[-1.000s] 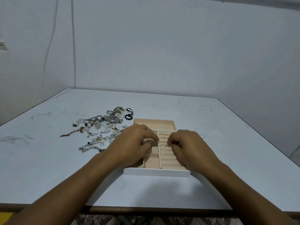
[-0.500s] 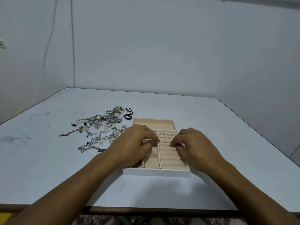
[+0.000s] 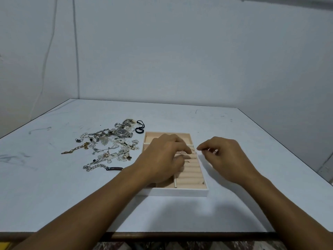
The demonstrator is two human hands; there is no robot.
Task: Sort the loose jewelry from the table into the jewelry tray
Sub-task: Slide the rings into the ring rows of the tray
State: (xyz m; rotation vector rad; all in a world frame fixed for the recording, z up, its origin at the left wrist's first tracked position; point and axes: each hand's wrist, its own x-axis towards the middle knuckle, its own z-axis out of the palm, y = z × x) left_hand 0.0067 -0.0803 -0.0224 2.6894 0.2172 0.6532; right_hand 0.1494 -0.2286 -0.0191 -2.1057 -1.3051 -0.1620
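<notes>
Pulling your right hand [image 3: 223, 156] out of the tray [image 3: 180, 192], you now have it over the bare table [image 3: 234, 204] just right of the tray's wall, where half a second ago its fingers sat on the ring rolls. Its thumb and forefinger [image 3: 201, 147] are pinched together, and a thin glint shows just beyond them, perhaps a ring, but it is too small to say whether you are gripping it or only reaching for it.

Your left hand [image 3: 162, 157] has stayed in the tray. Its fingers are curled down on the ring rolls, with the tips pressing near two or three thin rings [image 3: 187, 156] already seated there. Whether they hold anything I cannot tell.

What this means: one ring looks placed, and your right hand is going for the next small piece lying right of the tray. The far compartment beyond your left fingers looks empty.

Most of the work is ahead. The pile [image 3: 108, 148] lies well to the left of your left fingers, untouched: chains, bracelets, a watch [image 3: 122, 132] and a black cord [image 3: 140, 127], all tangled. Expect the chains to drag neighbours along when lifted, so you will likely need both hands to part them.
</notes>
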